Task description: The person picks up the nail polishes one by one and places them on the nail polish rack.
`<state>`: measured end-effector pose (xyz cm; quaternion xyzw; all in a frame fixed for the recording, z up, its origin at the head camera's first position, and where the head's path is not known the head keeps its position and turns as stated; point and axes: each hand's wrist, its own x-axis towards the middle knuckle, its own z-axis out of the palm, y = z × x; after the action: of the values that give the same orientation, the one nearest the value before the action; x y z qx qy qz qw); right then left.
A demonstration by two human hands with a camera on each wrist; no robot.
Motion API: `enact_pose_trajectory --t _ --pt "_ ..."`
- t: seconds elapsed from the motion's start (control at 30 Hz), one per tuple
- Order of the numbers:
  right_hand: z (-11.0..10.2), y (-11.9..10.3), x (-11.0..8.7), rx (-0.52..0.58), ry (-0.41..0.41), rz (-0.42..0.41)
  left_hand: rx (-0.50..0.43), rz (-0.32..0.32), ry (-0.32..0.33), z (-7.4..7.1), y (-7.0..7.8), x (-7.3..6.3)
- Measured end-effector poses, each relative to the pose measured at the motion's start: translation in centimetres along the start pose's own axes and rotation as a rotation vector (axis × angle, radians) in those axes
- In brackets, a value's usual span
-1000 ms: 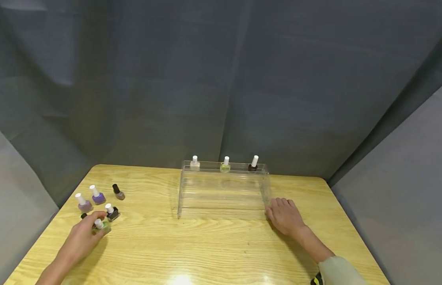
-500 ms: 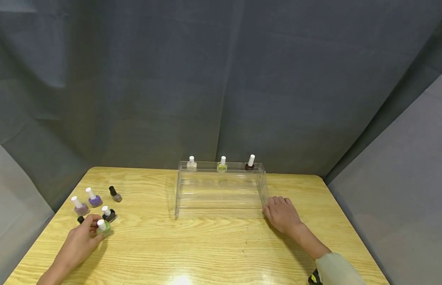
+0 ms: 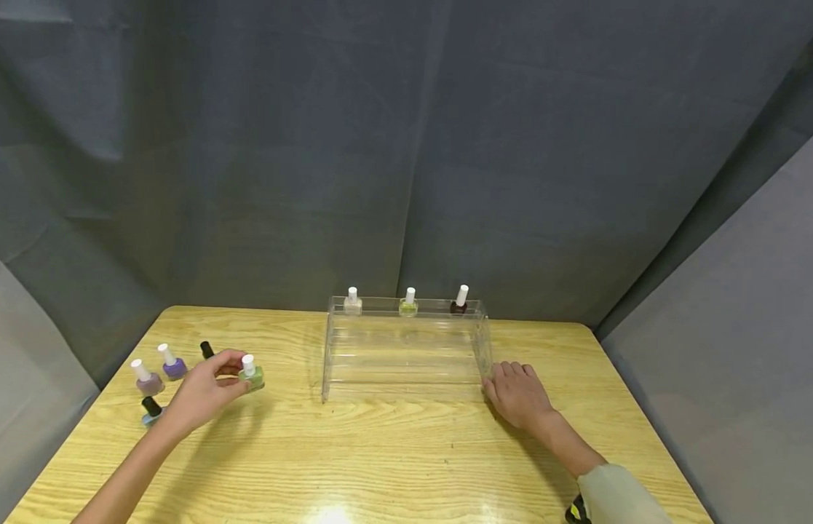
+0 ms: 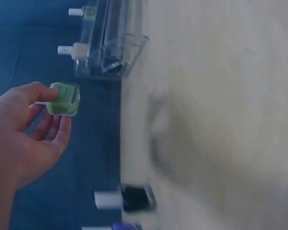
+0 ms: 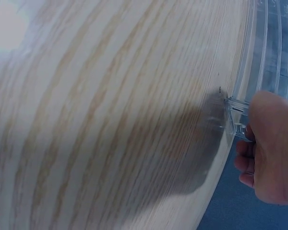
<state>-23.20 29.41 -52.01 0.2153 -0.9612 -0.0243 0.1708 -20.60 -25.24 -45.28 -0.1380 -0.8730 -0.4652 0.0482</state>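
Yellowish wood-grain tabletop (image 3: 380, 458) w/ rounded back corners, grain running approx. L–R in head view; bright glare (image 3: 330, 515) at btm of that view. Dk grey cloth backdrop (image 3: 282, 182) hangs behind, vert. fold approx. mid, more creases toward L; looks blue in L wrist view. Lt-grey L panel (image 3: 26, 378), lt-grey R panel (image 3: 727, 327) flank table.

From well back in front of the rack (image 3: 406, 356), the head camera looks forward and down over most of the table (image 3: 380, 466). The left wrist's looks sideways-on from nearer, left of the rack, and shares its left end with the head view. The right wrist's peers down close by the rack's right front corner, which the head also sees.
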Motion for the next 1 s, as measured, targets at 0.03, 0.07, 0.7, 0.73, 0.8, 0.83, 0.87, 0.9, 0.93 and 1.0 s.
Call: enact_pose_trajectory --t 0.03,0.07,0.7,0.73,0.8,0.83,0.87,0.9,0.93,1.0 --pt "0.2 0.1 0.0 -0.003 0.012 -0.005 -0.016 0.013 -0.005 0.3 0.4 0.7" --pt "0.3 0.1 -0.1 -0.005 0.018 -0.008 -0.022 0.023 -0.010 0.6 0.7 1.5" --pt "0.0 -0.1 -0.1 0.003 -0.008 -0.002 -0.023 0.156 -0.109 6.4 4.9 11.8" --pt "-0.1 -0.1 -0.1 0.005 -0.005 -0.003 -0.011 0.155 -0.111 6.7 5.0 12.1" --pt "-0.2 -0.2 -0.1 0.009 -0.008 0.001 0.018 0.151 -0.116 7.3 5.0 12.6" --pt "-0.3 -0.2 -0.1 0.008 -0.011 0.003 0.028 0.148 -0.120 7.5 5.0 12.9" --pt "-0.3 -0.3 -0.1 0.010 -0.015 0.007 0.039 0.148 -0.126 7.8 5.0 13.1" --pt "-0.4 -0.3 -0.1 0.012 -0.025 0.012 0.050 0.148 -0.128 8.0 5.1 13.3" --pt "-0.5 -0.4 0.0 0.016 -0.032 0.016 0.058 0.144 -0.133 8.3 5.1 13.4" --pt "-0.5 -0.5 0.0 0.014 -0.042 0.021 0.071 0.136 -0.138 8.7 5.0 13.6"
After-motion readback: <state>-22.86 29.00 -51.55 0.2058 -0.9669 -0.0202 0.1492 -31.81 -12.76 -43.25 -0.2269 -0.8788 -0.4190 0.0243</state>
